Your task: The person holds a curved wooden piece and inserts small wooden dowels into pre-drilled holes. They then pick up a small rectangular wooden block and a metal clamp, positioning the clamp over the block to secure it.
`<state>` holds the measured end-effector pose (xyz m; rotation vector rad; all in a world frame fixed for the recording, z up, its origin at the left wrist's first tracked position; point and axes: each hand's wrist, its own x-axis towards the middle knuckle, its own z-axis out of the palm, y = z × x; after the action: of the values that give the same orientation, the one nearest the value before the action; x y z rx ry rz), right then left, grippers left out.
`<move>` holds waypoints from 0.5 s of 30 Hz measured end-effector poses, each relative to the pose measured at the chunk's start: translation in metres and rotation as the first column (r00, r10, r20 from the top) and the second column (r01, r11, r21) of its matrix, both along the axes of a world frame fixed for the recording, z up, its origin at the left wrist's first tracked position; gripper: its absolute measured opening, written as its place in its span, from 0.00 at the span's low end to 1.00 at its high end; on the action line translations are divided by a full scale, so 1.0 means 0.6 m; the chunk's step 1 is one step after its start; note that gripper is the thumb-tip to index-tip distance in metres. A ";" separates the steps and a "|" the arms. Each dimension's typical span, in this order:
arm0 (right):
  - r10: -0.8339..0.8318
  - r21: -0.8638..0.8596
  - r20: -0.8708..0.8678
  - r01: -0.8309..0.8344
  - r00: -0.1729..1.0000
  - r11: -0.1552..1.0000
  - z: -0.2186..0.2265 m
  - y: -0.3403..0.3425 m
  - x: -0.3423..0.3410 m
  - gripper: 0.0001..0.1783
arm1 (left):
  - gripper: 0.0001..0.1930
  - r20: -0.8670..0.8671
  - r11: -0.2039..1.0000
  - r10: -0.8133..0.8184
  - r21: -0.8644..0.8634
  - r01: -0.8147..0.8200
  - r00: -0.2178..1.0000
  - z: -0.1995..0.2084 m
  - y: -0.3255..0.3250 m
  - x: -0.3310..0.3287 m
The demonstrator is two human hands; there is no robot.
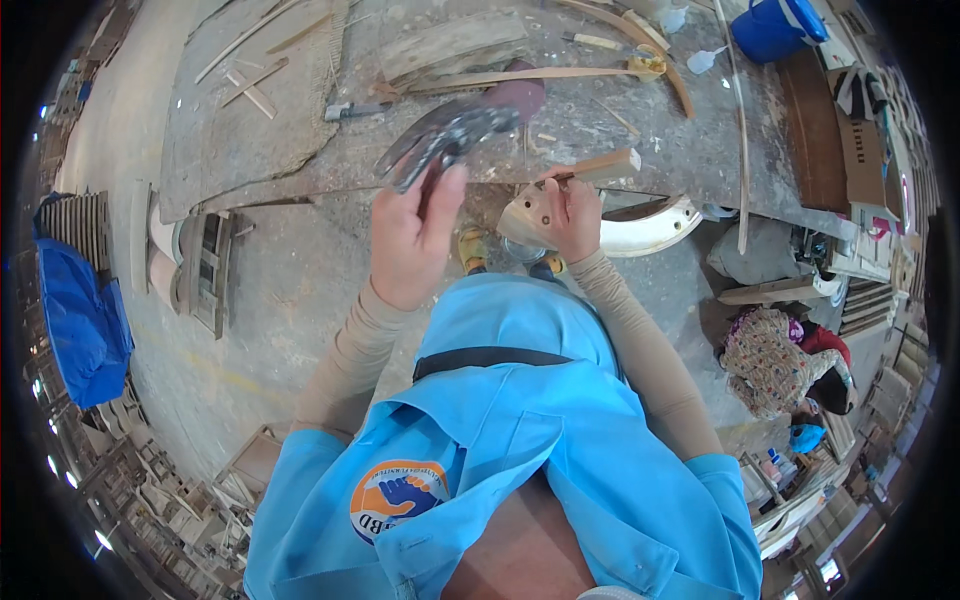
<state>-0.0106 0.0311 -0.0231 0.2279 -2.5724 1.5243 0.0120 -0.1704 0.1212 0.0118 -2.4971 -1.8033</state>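
Note:
My left hand [410, 245] is closed round a dark hand tool [450, 135] with shiny metal parts. The tool is smeared by motion, so its exact kind does not show; it is raised over the near edge of the workbench [690, 140]. My right hand [573, 215] is closed on a pale curved wooden piece [660, 232] with several round holes, held just off the bench's near edge. A short wooden block [605, 165] sticks out beyond the fingers of that hand. Behind the tool lies a maroon rounded thing [520, 95], partly covered.
On the bench lie a clamp-like metal tool [355, 111], thin wooden strips [250, 92], a board [455, 45] and a small white bottle [705, 60]. A blue bucket [778, 28] stands far right. A person in patterned clothes [765, 365] is at the right; wooden frames [205, 270] stand left.

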 end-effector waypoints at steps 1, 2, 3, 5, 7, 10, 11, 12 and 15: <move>-0.026 -0.067 0.038 0.028 0.999 0.997 0.001 -0.006 -0.007 0.05 | 0.13 0.092 0.999 0.027 0.038 -0.030 0.995 -0.002 -0.009 0.005; -0.048 -0.161 0.071 0.059 0.996 0.985 -0.002 -0.003 -0.009 0.07 | 0.14 0.185 0.998 0.053 0.006 -0.055 0.981 0.001 -0.012 0.011; -0.062 -0.254 0.107 0.088 0.992 0.963 -0.009 0.008 -0.005 0.08 | 0.13 0.079 0.998 0.050 -0.049 -0.046 0.996 -0.008 -0.001 0.012; -0.020 -0.490 0.204 0.120 0.979 0.863 0.016 -0.007 -0.007 0.11 | 0.13 -0.009 0.987 0.065 -0.149 -0.065 0.998 -0.034 -0.001 0.019; -0.013 -0.510 0.282 0.161 0.959 0.845 -0.004 0.005 -0.015 0.12 | 0.13 0.028 0.989 0.070 -0.136 -0.065 0.997 -0.049 -0.003 0.027; -0.014 -0.586 0.330 0.216 0.944 0.781 0.002 0.018 -0.019 0.11 | 0.14 0.078 0.996 0.086 -0.026 -0.084 0.993 -0.069 0.010 0.039; -0.022 -0.611 0.358 0.252 0.933 0.750 0.003 0.020 -0.021 0.11 | 0.14 0.097 0.996 0.087 0.017 -0.089 0.992 -0.077 0.013 0.043; 0.000 -0.633 0.389 0.268 0.921 0.727 0.001 0.014 -0.026 0.11 | 0.14 0.032 0.995 0.094 0.020 -0.094 0.995 -0.083 0.013 0.046; -0.023 -0.650 0.471 0.364 0.882 0.667 -0.001 0.039 -0.034 0.11 | 0.17 0.217 0.983 0.066 -0.180 -0.026 0.974 -0.070 0.016 0.052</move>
<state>-0.0309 0.0545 -0.0235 -0.5284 -1.8772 2.5576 0.0432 -0.1610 0.0791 0.2759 -2.7744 -1.6390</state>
